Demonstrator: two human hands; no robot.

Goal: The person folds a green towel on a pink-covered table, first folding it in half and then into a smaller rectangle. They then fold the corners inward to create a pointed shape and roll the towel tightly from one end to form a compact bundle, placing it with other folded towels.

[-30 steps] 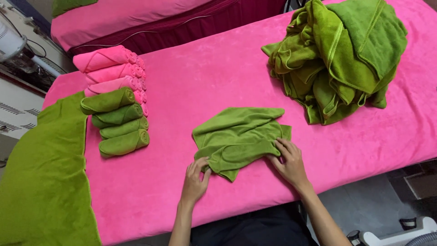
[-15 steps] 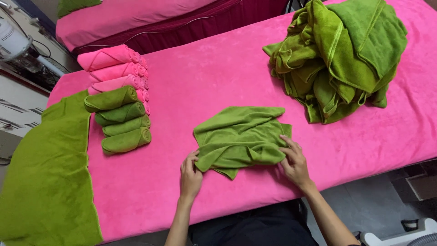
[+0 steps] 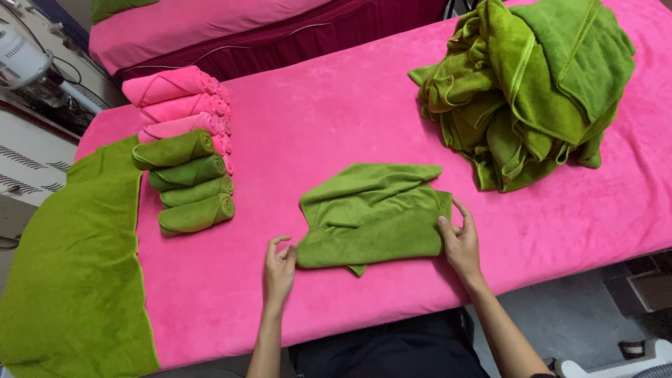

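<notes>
The left hand (image 3: 278,269) has slid off the folded green towel (image 3: 371,215) and now rests open on the pink cover just beside the towel's left corner, fingertips barely touching it. The right hand (image 3: 460,241) has shifted slightly along the towel's right edge, thumb now pressing on top.
</notes>
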